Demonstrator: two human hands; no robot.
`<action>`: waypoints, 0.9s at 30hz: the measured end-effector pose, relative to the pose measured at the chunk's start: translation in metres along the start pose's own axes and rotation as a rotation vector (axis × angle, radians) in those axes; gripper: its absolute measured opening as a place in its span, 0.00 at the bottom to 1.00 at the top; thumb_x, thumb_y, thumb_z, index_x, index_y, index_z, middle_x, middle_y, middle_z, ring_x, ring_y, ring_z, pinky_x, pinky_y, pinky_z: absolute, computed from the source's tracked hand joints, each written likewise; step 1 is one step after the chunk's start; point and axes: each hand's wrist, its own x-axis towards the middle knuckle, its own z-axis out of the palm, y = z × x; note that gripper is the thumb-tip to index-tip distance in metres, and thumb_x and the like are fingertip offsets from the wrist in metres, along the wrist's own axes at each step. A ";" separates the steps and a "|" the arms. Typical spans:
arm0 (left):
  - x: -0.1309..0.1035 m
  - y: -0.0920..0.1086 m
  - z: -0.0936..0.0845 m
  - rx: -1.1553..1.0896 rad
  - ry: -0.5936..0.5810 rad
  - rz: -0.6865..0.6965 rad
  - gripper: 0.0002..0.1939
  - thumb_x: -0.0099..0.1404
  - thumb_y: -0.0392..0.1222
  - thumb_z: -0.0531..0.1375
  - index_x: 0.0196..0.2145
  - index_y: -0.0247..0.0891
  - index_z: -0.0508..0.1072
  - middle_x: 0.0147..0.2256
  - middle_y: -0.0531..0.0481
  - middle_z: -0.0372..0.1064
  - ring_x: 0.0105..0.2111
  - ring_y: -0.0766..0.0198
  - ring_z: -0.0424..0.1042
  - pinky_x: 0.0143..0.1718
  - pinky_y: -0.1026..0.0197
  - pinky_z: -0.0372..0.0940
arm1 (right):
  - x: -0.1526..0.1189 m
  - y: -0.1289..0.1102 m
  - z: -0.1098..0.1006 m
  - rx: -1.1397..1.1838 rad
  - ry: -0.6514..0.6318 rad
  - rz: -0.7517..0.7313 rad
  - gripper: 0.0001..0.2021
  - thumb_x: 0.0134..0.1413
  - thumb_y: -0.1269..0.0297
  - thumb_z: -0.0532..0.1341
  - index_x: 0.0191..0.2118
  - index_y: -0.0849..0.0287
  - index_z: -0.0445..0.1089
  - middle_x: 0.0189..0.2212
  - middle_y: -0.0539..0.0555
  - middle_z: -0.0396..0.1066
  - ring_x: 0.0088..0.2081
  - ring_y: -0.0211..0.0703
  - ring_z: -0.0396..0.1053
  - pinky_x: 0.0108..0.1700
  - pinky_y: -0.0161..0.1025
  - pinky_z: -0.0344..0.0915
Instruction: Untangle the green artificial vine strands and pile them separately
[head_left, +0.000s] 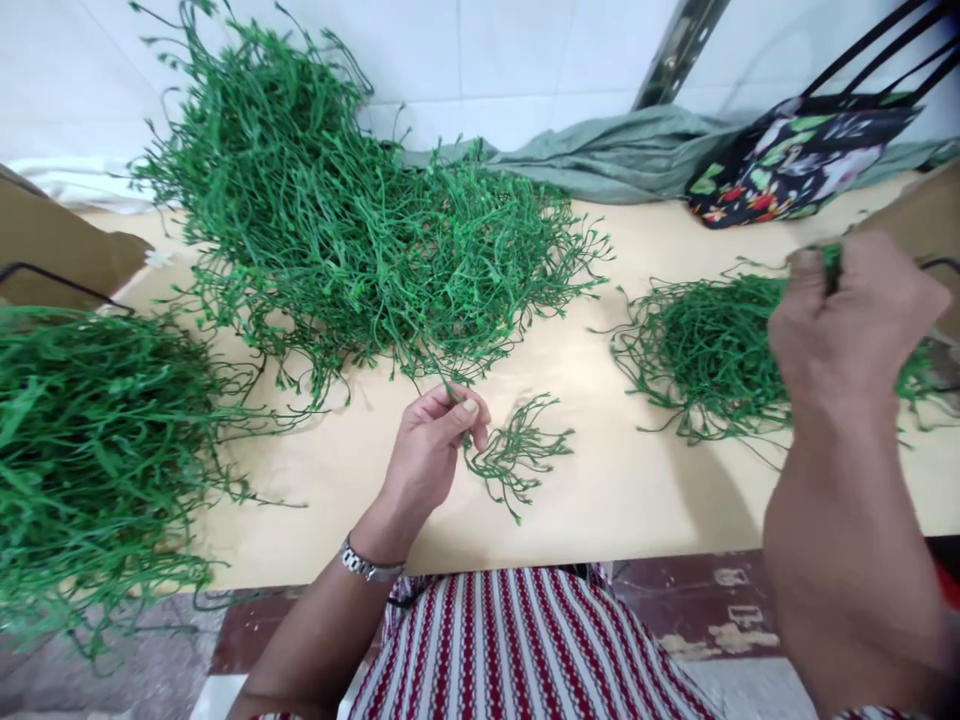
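At the middle of the table, my left hand (439, 440) pinches a thin green stem between thumb and fingers. Just right of those fingers, a small branched sprig of green stems (525, 445) lies fanned out with little bud-like tips. My right hand (847, 310), smeared somewhat by motion, is raised over the right-hand pile of green stems (712, 345). It is closed around green stems (830, 262), a bit of which shows above the fist. Straight ahead of my left hand rises a large heap of similar stems (360, 220).
Another heap of green stems (90, 440) hangs over the table's left front edge. Cardboard (60, 240) stands at the left. By the tiled wall lie a grey-green cloth (615, 155) and a floral bag (787, 160). The table surface (615, 500) is pale yellow.
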 end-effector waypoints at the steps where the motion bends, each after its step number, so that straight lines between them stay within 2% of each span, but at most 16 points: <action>1: 0.001 0.000 0.000 -0.018 0.000 -0.011 0.04 0.52 0.36 0.61 0.23 0.33 0.68 0.23 0.53 0.66 0.18 0.71 0.64 0.21 0.67 0.56 | 0.003 0.010 0.010 -0.082 -0.040 0.034 0.18 0.60 0.62 0.48 0.48 0.70 0.63 0.39 0.69 0.66 0.41 0.48 0.63 0.37 0.43 0.52; 3: 0.001 0.000 -0.001 -0.059 -0.001 -0.026 0.04 0.52 0.36 0.60 0.24 0.33 0.68 0.23 0.52 0.67 0.20 0.69 0.66 0.24 0.66 0.59 | 0.003 0.020 0.029 -0.187 -0.204 0.031 0.22 0.57 0.56 0.51 0.50 0.69 0.63 0.42 0.70 0.66 0.44 0.52 0.61 0.36 0.44 0.49; 5: 0.002 0.000 -0.001 -0.098 -0.003 -0.031 0.03 0.52 0.35 0.60 0.24 0.32 0.68 0.24 0.51 0.68 0.21 0.68 0.68 0.27 0.65 0.60 | -0.003 0.020 0.044 -0.255 -0.360 0.003 0.24 0.55 0.51 0.51 0.49 0.65 0.66 0.45 0.68 0.65 0.45 0.56 0.58 0.36 0.45 0.47; 7: 0.002 0.000 -0.001 -0.118 -0.005 -0.025 0.03 0.52 0.34 0.60 0.25 0.32 0.69 0.24 0.51 0.69 0.22 0.67 0.69 0.28 0.64 0.61 | -0.010 0.016 0.051 -0.294 -0.410 0.005 0.24 0.55 0.48 0.50 0.47 0.62 0.67 0.45 0.65 0.65 0.45 0.58 0.56 0.35 0.45 0.45; 12: 0.001 -0.001 -0.002 -0.132 0.009 0.001 0.02 0.52 0.34 0.60 0.25 0.32 0.69 0.24 0.50 0.69 0.23 0.67 0.69 0.29 0.64 0.61 | -0.014 0.019 0.044 -0.322 -0.345 -0.065 0.21 0.57 0.51 0.47 0.40 0.60 0.70 0.39 0.62 0.69 0.41 0.55 0.59 0.35 0.45 0.43; 15: 0.001 -0.001 -0.002 -0.143 0.002 0.009 0.02 0.53 0.34 0.59 0.26 0.32 0.70 0.25 0.50 0.69 0.24 0.67 0.69 0.30 0.64 0.62 | -0.007 0.024 0.031 -0.306 -0.225 -0.103 0.17 0.57 0.56 0.49 0.43 0.59 0.69 0.39 0.61 0.71 0.40 0.52 0.63 0.38 0.46 0.47; 17: 0.000 0.001 -0.001 -0.150 -0.007 0.017 0.02 0.54 0.34 0.59 0.26 0.32 0.70 0.25 0.49 0.69 0.24 0.66 0.69 0.31 0.63 0.62 | -0.005 0.017 0.015 -0.214 -0.132 -0.120 0.15 0.56 0.60 0.51 0.43 0.60 0.70 0.38 0.61 0.72 0.39 0.51 0.65 0.39 0.45 0.51; 20: 0.000 0.003 0.001 -0.174 -0.008 0.026 0.02 0.53 0.34 0.60 0.26 0.32 0.70 0.26 0.49 0.69 0.25 0.66 0.70 0.32 0.63 0.62 | -0.014 -0.017 -0.017 0.205 -0.089 -0.254 0.13 0.55 0.63 0.53 0.40 0.62 0.71 0.36 0.60 0.72 0.38 0.46 0.68 0.40 0.40 0.60; 21: 0.000 0.004 0.002 -0.189 -0.004 0.029 0.02 0.53 0.34 0.60 0.25 0.32 0.70 0.26 0.49 0.69 0.25 0.65 0.70 0.32 0.63 0.63 | -0.022 -0.034 -0.029 0.405 -0.138 -0.311 0.13 0.55 0.61 0.54 0.40 0.61 0.70 0.37 0.59 0.72 0.40 0.45 0.68 0.43 0.40 0.62; 23: -0.001 0.005 0.004 -0.231 0.013 0.038 0.02 0.52 0.33 0.60 0.25 0.32 0.70 0.27 0.49 0.69 0.26 0.65 0.70 0.34 0.62 0.63 | -0.042 -0.073 -0.048 0.703 -0.375 -0.508 0.15 0.54 0.57 0.56 0.45 0.57 0.68 0.41 0.55 0.71 0.44 0.44 0.67 0.46 0.41 0.63; 25: -0.002 0.004 0.007 -0.286 0.047 0.055 0.01 0.52 0.32 0.60 0.25 0.32 0.70 0.28 0.50 0.69 0.28 0.66 0.70 0.36 0.62 0.64 | -0.065 -0.109 -0.057 0.742 -0.551 -0.685 0.27 0.48 0.50 0.60 0.53 0.56 0.61 0.47 0.56 0.67 0.49 0.49 0.63 0.49 0.46 0.62; 26: -0.002 0.004 0.008 -0.313 0.066 0.065 0.00 0.52 0.32 0.60 0.25 0.33 0.71 0.28 0.50 0.69 0.28 0.66 0.70 0.37 0.62 0.64 | -0.075 -0.123 -0.057 0.717 -0.592 -0.737 0.30 0.46 0.50 0.62 0.54 0.58 0.60 0.48 0.58 0.67 0.49 0.51 0.63 0.48 0.48 0.63; 27: -0.003 0.003 0.009 -0.336 0.084 0.075 0.01 0.52 0.32 0.60 0.26 0.34 0.71 0.29 0.51 0.69 0.29 0.67 0.70 0.39 0.62 0.64 | -0.084 -0.133 -0.054 0.682 -0.606 -0.756 0.27 0.47 0.53 0.62 0.53 0.60 0.61 0.47 0.59 0.67 0.48 0.53 0.63 0.48 0.50 0.62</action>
